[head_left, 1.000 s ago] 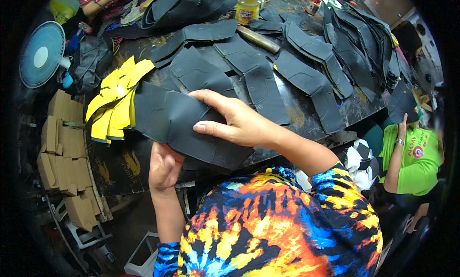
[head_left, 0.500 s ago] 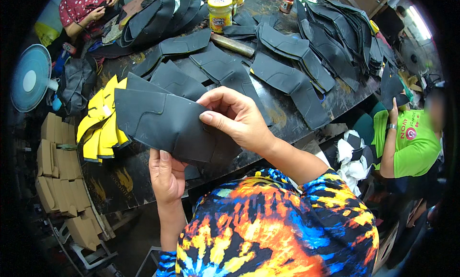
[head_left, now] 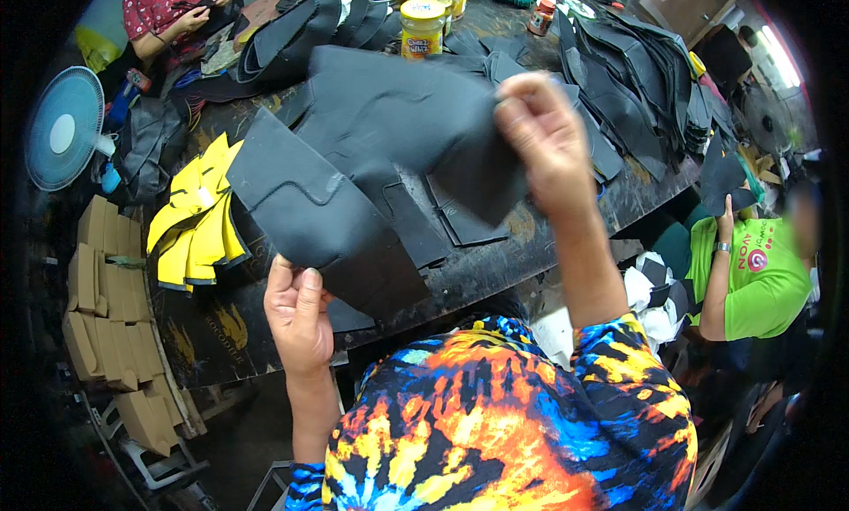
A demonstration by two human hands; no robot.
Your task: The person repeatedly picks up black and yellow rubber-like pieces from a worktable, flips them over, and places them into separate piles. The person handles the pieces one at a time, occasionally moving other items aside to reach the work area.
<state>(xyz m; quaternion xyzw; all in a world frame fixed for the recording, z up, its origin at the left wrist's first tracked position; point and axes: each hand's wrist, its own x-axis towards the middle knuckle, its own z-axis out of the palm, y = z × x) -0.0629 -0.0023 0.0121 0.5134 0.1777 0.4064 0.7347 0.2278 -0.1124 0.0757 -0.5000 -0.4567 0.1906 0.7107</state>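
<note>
The left grip pinches a black sheet by its near edge; the right grip pinches a second sheet stretching leftward from it. Yellow strips lie left of both.

Cannot make out sharply the right hand, smeared by motion together with the flexible matte-black panel pinched there, nor see whole the left hand, partly behind a second matte-black panel. Can trace only parts of the flat black pieces lying beyond. Can see neither the head of the co-worker in the red patterned top, cut off by the upper edge, nor the hem of the multicoloured tie-dye shirt, cut off below.
</note>
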